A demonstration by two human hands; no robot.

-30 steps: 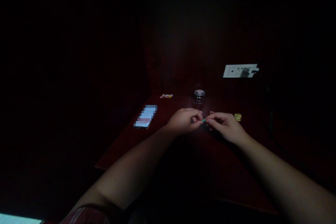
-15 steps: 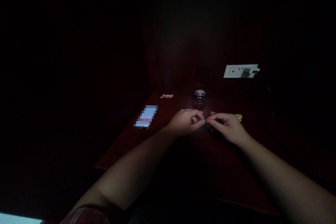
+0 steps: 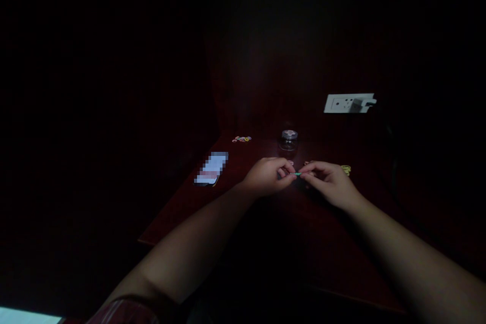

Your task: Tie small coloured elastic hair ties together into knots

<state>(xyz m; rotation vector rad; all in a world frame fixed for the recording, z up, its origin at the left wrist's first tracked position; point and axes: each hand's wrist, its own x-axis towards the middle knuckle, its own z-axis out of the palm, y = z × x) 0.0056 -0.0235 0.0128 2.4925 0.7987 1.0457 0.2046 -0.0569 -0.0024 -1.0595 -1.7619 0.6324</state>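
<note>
left fingers (image 3: 289,166) and right fingers (image 3: 308,167) pinch a green piece (image 3: 297,173) near a jar (image 3: 288,145) with illegible lid markings (image 3: 289,133).

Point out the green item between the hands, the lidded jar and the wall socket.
Green item (image 3: 297,173): head view, its exposed middle.
Lidded jar (image 3: 288,144): head view, its transparent side.
Wall socket (image 3: 346,104): head view, its front plate.

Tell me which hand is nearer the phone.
Left: the left hand is to the right of the phone, not touching it; the right hand is farther right.
</note>
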